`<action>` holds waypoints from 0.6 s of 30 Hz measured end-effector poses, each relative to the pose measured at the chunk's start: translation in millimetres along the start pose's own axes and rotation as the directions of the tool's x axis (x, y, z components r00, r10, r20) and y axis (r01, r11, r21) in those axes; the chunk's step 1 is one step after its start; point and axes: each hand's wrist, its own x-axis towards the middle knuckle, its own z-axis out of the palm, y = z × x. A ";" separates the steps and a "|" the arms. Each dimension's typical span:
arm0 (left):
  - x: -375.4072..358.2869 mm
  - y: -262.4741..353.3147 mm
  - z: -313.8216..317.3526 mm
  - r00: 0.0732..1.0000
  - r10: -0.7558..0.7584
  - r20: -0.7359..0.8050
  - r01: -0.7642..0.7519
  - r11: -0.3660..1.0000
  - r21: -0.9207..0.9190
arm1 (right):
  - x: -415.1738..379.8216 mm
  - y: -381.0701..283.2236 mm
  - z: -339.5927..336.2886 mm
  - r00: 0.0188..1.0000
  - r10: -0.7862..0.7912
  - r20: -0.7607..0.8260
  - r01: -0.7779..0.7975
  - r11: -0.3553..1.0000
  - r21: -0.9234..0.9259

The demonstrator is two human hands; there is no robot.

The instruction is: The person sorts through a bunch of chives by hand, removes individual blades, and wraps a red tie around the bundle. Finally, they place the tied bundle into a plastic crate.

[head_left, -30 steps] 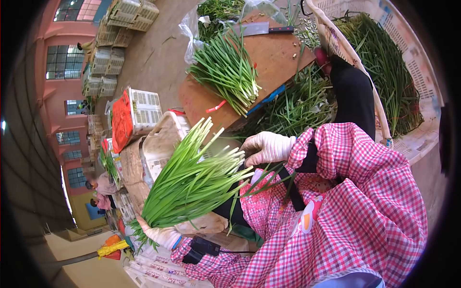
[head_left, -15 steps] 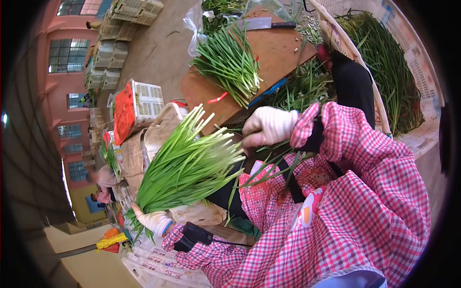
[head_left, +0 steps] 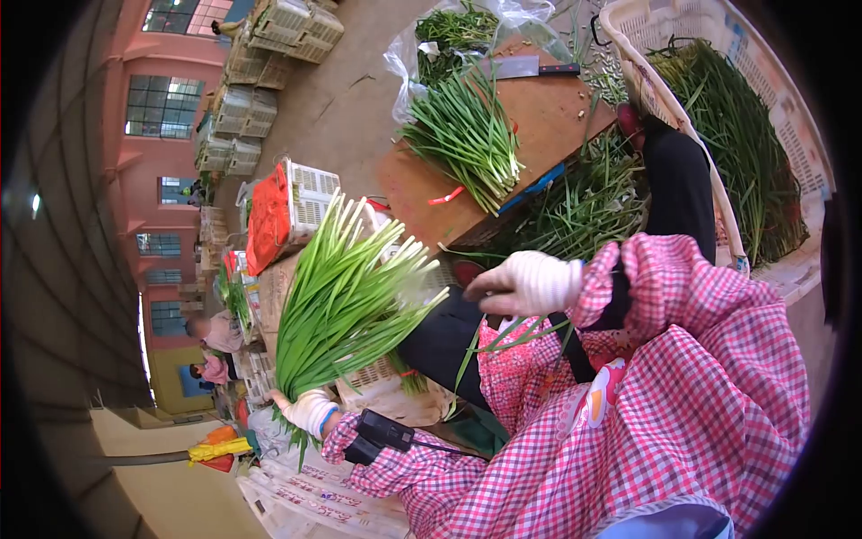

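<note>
My left hand, in a white wrap, grips the leafy end of a large bunch of garlic chives. Their pale cut ends fan out toward my other hand, and some tips are blurred. My right hand, also wrapped in white, is apart from the bunch, its fingers stretched toward the pale ends and holding nothing I can see. A few loose leaves hang across my checked apron below it. Another bunch of chives lies on a brown board, beside a red tie and a knife.
A white crate of chives stands at the upper right. Leaf scraps lie below the board. A plastic bag of greens sits behind it. A crate with red cloth stands at left, with stacked crates and people farther off.
My right hand has drawn back from the pale ends, and its fingers have straightened. My left hand still holds the bunch. The whole view has shifted, placing the surroundings farther right.
</note>
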 end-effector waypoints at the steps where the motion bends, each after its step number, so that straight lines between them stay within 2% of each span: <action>1: -0.1 -1.9 0.8 1.000 -0.006 0.012 0.006 0.999 -0.050 | 10.7 -5.1 14.8 0.982 0.184 0.032 -0.186 0.940 0.285; 2: 6.8 -4.1 -2.8 1.000 -0.004 0.015 0.004 0.999 -0.052 | 20.7 -9.9 26.2 0.931 0.346 0.117 -0.352 0.769 0.533; 3: 16.7 -7.4 -9.7 0.997 -0.053 0.060 0.056 0.996 -0.063 | 27.1 -11.1 32.6 0.902 0.359 0.240 -0.399 0.482 0.780; 4: 8.3 -8.3 -6.9 0.989 -0.103 0.104 0.111 0.991 -0.074 | 33.4 -20.2 37.0 0.839 0.482 0.252 -0.475 0.423 0.772; 5: -4.6 -15.5 -8.7 0.996 0.051 0.075 -0.054 0.998 0.028 | 37.9 -22.5 41.6 0.821 0.502 0.272 -0.480 0.347 0.806; 6: 1.8 -16.8 -11.6 0.996 0.049 0.074 -0.051 0.998 0.023 | 42.4 -22.6 46.8 0.801 0.521 0.295 -0.481 0.269 0.834; 8: 19.8 -19.5 -21.0 0.982 -0.100 0.163 0.109 0.993 -0.051 | 50.6 -17.2 58.3 0.800 0.529 0.284 -0.463 0.243 0.853; 9: 18.1 -20.3 -21.2 0.968 -0.187 0.169 0.207 0.972 -0.108 | 55.2 -14.4 61.2 0.815 0.484 0.318 -0.449 0.182 0.875; 10: 15.5 -22.5 -20.3 0.968 -0.189 0.168 0.208 0.972 -0.108 | 57.9 -12.8 63.7 0.830 0.435 0.348 -0.436 0.117 0.892; 12: 7.2 -30.9 -15.6 0.990 -0.123 0.074 0.128 0.989 -0.070 | 55.2 -16.3 67.7 0.825 0.483 0.292 -0.411 0.160 0.898; 14: -5.4 -34.9 -10.4 0.994 -0.095 0.051 0.097 0.994 -0.050 | 48.6 -20.0 66.3 0.821 0.520 0.235 -0.417 0.266 0.869; 15: -11.0 -35.9 -8.0 0.998 -0.054 0.035 0.056 0.998 -0.031 | 41.0 -12.4 67.9 0.847 0.457 0.272 -0.398 0.206 0.894; 17: 0.9 -39.3 -16.2 1.000 -0.016 0.013 0.016 1.000 -0.006 | 21.5 -17.9 44.8 0.818 0.500 0.285 -0.469 0.293 0.833; 18: 23.5 -43.9 -28.9 0.996 0.078 0.041 -0.080 0.996 0.043 | 10.3 -13.5 29.9 0.815 0.506 0.281 -0.489 0.343 0.802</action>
